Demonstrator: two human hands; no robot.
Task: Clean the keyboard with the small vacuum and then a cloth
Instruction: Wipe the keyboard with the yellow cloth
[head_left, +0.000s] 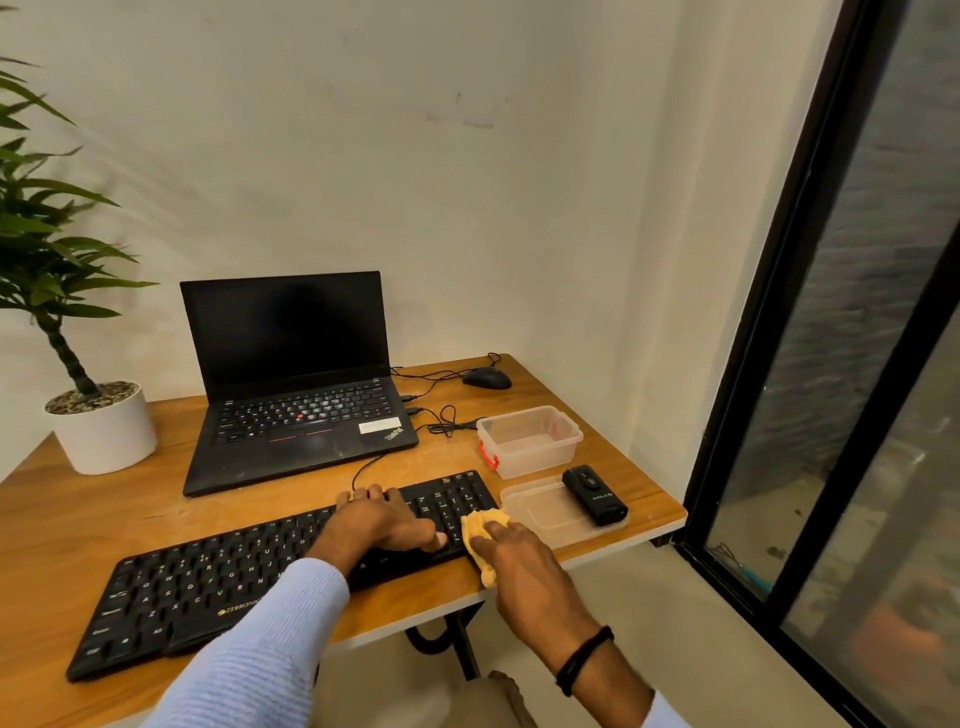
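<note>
Fingers of the left hand (382, 522) lie spread and flat on the keys toward the right end of the black keyboard (208, 587), which sits along the front of the wooden table (78, 519). The right hand (519, 564) curls its fingers round a bunched yellow cloth (480, 519), pressing it on the keyboard's right front corner. The small vacuum (595, 496) rests on a clear lid (540, 514) just beside that end

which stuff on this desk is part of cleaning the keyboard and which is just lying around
For the job: keyboard, yellow cloth gripped by the right hand, left hand resting on the keys, small vacuum.
Lying about: laptop, mouse, potted plant, clear box, lid under the vacuum.
</note>
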